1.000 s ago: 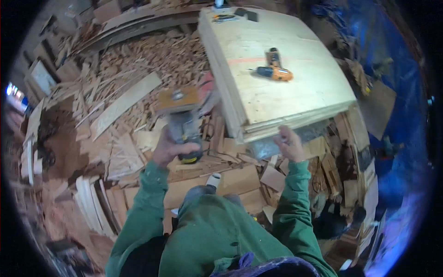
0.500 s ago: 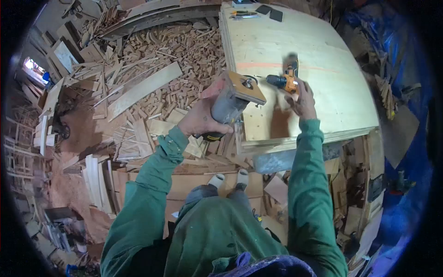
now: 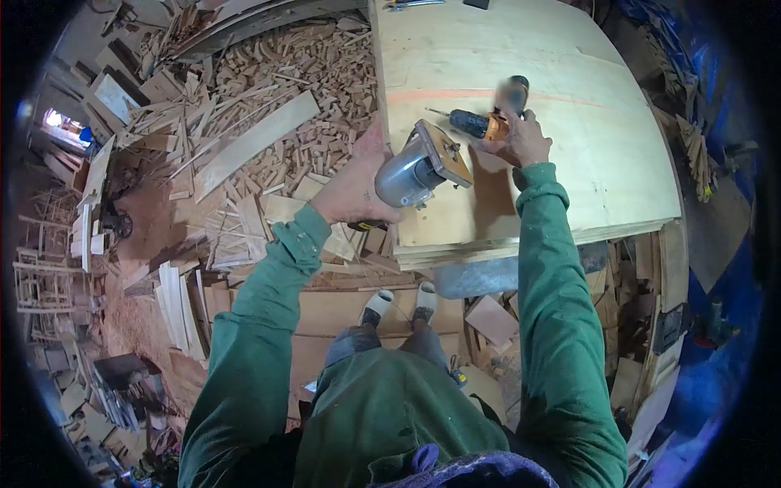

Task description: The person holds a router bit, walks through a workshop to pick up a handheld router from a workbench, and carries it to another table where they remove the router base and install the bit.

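My left hand point(image 3: 351, 192) is wrapped round the grey metal body of a trim router point(image 3: 400, 175). The router is tipped on its side, its square wooden base plate point(image 3: 449, 153) facing up and to the right. My right hand point(image 3: 525, 143) is closed on an orange and black cordless drill point(image 3: 494, 125), just over the plywood stack. A thin bit in the drill's black chuck points left, above the router. The drill's far end is blurred, and part of its body is hidden by my fingers.
Under both tools lies a stack of plywood sheets point(image 3: 586, 187). Pliers or similar hand tools point(image 3: 413, 4) and a dark flat object point(image 3: 477, 3) sit at its far edge. Wood offcuts point(image 3: 281, 89) are heaped on the left. Blue sheeting point(image 3: 724, 382) hangs at right.
The router has turned in my left hand's grasp, showing more of its body end and tilting its base plate. My right hand and the drill have shifted slightly left. The whole view has moved a little.
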`<state>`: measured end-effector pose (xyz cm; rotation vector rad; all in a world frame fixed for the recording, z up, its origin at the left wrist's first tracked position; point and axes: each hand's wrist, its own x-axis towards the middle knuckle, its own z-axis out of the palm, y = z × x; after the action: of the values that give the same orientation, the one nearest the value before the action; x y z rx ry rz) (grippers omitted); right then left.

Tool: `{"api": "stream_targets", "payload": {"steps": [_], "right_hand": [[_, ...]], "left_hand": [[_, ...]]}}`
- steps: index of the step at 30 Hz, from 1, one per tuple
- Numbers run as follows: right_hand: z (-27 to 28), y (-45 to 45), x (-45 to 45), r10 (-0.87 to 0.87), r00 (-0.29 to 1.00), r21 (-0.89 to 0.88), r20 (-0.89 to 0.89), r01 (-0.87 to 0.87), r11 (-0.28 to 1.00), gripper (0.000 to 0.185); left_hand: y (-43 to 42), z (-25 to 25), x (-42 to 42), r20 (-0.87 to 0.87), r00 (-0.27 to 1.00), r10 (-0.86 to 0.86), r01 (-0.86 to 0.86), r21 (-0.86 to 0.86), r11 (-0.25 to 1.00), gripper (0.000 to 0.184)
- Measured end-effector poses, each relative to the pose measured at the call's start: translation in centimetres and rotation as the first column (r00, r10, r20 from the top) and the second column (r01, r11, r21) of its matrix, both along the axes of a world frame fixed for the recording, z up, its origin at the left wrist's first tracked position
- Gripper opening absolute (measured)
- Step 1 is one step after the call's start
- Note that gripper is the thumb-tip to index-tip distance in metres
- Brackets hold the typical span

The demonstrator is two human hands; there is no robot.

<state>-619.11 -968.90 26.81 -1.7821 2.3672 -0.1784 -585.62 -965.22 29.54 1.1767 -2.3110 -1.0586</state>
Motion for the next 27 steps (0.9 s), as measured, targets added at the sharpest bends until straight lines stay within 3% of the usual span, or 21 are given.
{"api": "stream_targets", "payload": {"steps": [3, 8, 11, 14, 15, 18, 21, 24, 27], "right_hand": [[0.2, 2.1, -1.1, -0.103, 0.994, -0.03, -0.032, 0.102, 0.994, 0.083], [-1.4, 8.2, -5.2, -0.11, 0.992, -0.166, 0.063, 0.119, 0.979, 0.064], [2.2, 11.7, -4.5, -0.16, 0.975, -0.005, 0.151, 0.163, 0.987, 0.053], [1.9, 13.1, -7.3, 0.042, 0.998, -0.079, 0.051, -0.038, 0.996, 0.046], [0.8, 13.2, -8.7, 0.124, 0.991, -0.118, -0.045, -0.128, 0.985, 0.057], [-1.1, 12.6, -9.7, 0.161, 0.98, -0.184, -0.114, -0.18, 0.966, 0.067], [-3.5, 11.5, -10.1, 0.183, 0.98, -0.175, -0.075, -0.193, 0.965, 0.077], [-3.6, 10.7, -10.6, 0.187, 0.98, -0.113, -0.07, -0.194, 0.975, 0.073], [-2.2, 10.6, -10.4, 0.18, 0.983, -0.028, -0.046, -0.181, 0.983, 0.067]], "left_hand": [[-1.0, -0.6, -0.9, 0.013, 0.997, -0.075, 0.075, 0.0, 0.997, 0.077], [-2.5, -1.7, -3.1, 0.116, 0.98, -0.162, 0.176, -0.117, 0.977, 0.069], [-3.2, -1.6, -4.6, 0.157, 0.968, -0.194, 0.212, -0.106, 0.972, 0.067], [-4.0, -1.3, -5.3, 0.228, 0.942, -0.248, 0.264, -0.043, 0.964, 0.069], [-4.2, -1.1, -5.6, 0.254, 0.929, -0.269, 0.285, -0.031, 0.958, 0.069], [-4.3, 0.2, -6.8, 0.384, 0.876, -0.292, 0.292, 0.059, 0.954, 0.076], [-4.3, -0.7, -6.9, 0.437, 0.853, -0.284, 0.33, -0.031, 0.944, 0.077], [-3.4, -0.9, -6.8, 0.462, 0.855, -0.237, 0.275, -0.017, 0.961, 0.083], [-1.0, -0.8, -6.5, 0.449, 0.887, -0.106, 0.198, -0.163, 0.967, 0.085]]}}
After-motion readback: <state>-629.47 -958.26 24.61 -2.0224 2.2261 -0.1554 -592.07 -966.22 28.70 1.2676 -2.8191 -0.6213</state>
